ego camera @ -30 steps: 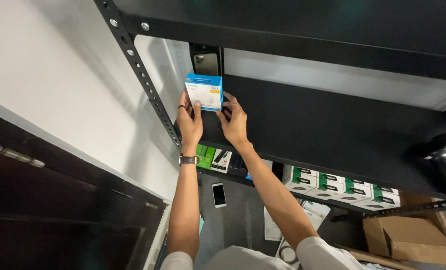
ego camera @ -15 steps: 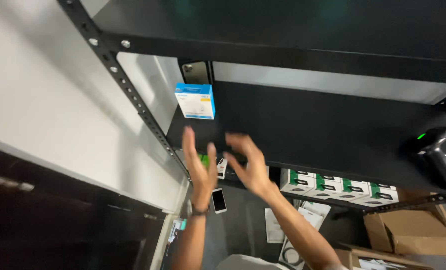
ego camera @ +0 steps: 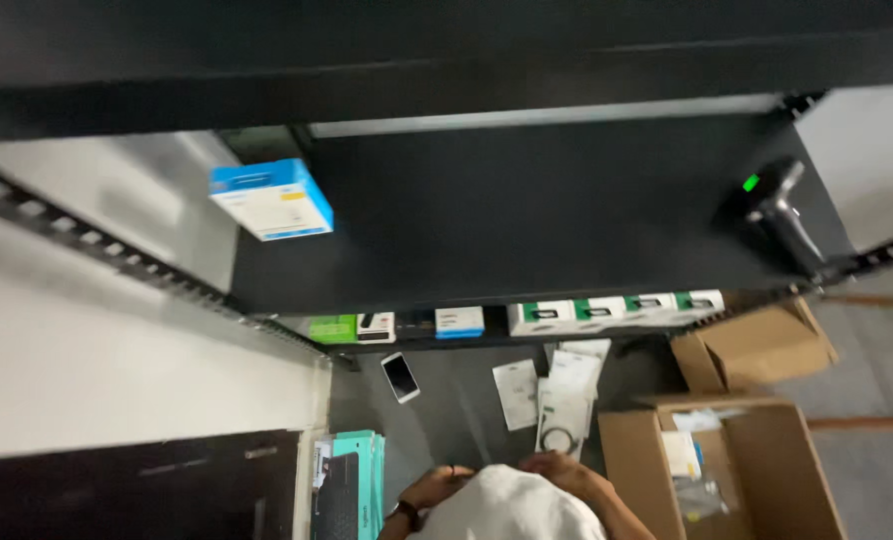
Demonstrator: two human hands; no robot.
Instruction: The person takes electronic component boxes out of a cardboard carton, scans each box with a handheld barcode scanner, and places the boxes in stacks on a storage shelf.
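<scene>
Fingers sat low in the frame, down by the person's white-clad chest: the left hand (ego camera: 435,487) curled loosely with a ring on one finger and a dark watch at the wrist, the right hand (ego camera: 565,470) partly tucked behind the white fabric. Neither hand held anything that showed; how far the right fingers were spread could not be told. And the blue-and-white box (ego camera: 272,199) stood well apart from both, up on the black shelf (ego camera: 527,220) at its left end, tilted in the view, with no finger touching it. At the shelf's right end rested a black scanner (ego camera: 782,212) with a green light. Below, a row of small boxes (ego camera: 612,312) lined the lower shelf. On the grey floor lay a phone (ego camera: 400,376), just above the left hand, and white packets (ego camera: 557,395), near the right. An open carton (ego camera: 727,470) sat to the right of the hands.
</scene>
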